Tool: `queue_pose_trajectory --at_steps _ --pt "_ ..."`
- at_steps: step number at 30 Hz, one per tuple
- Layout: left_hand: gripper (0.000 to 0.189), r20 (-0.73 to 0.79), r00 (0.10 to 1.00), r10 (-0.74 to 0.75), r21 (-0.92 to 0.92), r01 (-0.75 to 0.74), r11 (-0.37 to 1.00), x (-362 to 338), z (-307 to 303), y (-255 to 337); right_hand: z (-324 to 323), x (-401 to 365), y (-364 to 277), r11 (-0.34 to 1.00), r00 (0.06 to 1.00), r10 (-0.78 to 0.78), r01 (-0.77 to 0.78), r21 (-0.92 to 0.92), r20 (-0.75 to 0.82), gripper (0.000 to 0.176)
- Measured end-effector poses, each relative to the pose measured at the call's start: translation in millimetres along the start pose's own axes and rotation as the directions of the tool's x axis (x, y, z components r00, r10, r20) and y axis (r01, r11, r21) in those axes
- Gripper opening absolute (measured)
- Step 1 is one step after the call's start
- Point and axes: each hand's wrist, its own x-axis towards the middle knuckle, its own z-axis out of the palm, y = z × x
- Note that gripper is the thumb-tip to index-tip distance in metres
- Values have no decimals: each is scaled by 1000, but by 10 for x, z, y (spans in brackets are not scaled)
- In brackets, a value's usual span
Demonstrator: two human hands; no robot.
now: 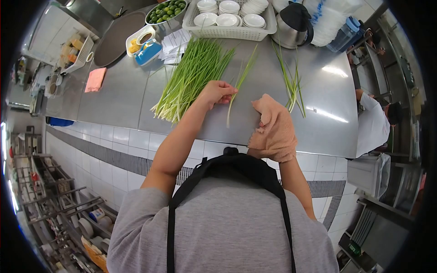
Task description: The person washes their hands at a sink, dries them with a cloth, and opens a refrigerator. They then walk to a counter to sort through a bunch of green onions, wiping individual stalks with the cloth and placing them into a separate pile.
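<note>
My left hand (220, 93) is closed in a pinch on a thin spring onion (246, 72), whose pale end points toward me. Draped over my right hand (261, 123) is a peach-coloured cloth (276, 129), which hides most of the fingers; the hand grips it just right of the stalk, apart from it. Left of my hands lies a big pile of spring onions (193, 75), white ends toward the table's near edge. A few separate spring onions (291, 82) lie on the right, beyond the cloth.
Along the back of the steel table (318, 132) stand a bowl of limes (166, 12), a white basket (227, 32) of small dishes and a steel jug (290, 34). A folded pink cloth (95, 80) lies left. Another person (374, 120) is at the right.
</note>
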Motion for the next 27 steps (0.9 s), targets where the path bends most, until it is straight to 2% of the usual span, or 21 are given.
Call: queue_pose_trajectory --at_steps 2,6,9,11,12,14,15,17,18,19,20,21,23,24,26,27 --pt "19 57 998 -14 -30 15 999 28 -22 -18 -55 26 -197 980 987 -151 143 -141 -47 41" --pt "19 91 996 1 -131 11 991 69 -54 -83 -79 32 -255 980 994 -112 110 -168 -5 41" --pt "20 96 995 -32 -176 49 983 56 -65 -67 -53 26 -280 977 983 -175 167 -133 -50 39" --pt "19 113 993 -22 -231 48 972 42 -37 -53 -50 35 -409 976 952 -172 200 91 -252 44" --pt "19 119 993 -22 -229 49 972 22 6 -21 -75 43 -438 976 952 -169 197 89 -256 44" --pt "18 136 990 39 -256 -3 967 -24 154 31 -132 67 -476 977 977 -210 211 -17 29 42" --pt "18 146 988 40 -255 -2 967 -38 227 45 -135 95 -497 978 979 -205 205 -23 23 42" --pt "17 126 984 124 -265 -87 960 -65 365 65 -124 179 -544 982 978 -130 150 -117 165 35" --pt "17 131 984 125 -267 -86 960 -94 428 67 -87 206 -485 982 979 -127 147 -121 163 35" --pt "17 134 978 162 -223 -130 966 -129 482 66 -6 232 -379 930 936 -348 352 -111 54 30" --pt "17 137 970 199 -178 -174 969 -153 506 78 49 252 -307 832 834 -549 540 -124 -54 26" --pt "17 137 970 199 -177 -174 969 -169 508 99 64 269 -302 832 834 -549 540 -124 -55 26" --pt "17 -63 962 267 -418 -269 868 -201 500 146 89 292 -304 766 758 -642 629 -133 -115 16" --pt "17 -63 962 267 -418 -268 868 -200 429 195 97 293 -308 767 758 -642 628 -133 -116 16" --pt "16 -214 910 355 -550 -413 726 -188 162 291 106 290 -315 786 776 -612 618 -8 -155 16" --pt "16 -210 910 357 -550 -412 726 -225 87 272 100 285 -319 787 776 -611 617 -11 -157 16"
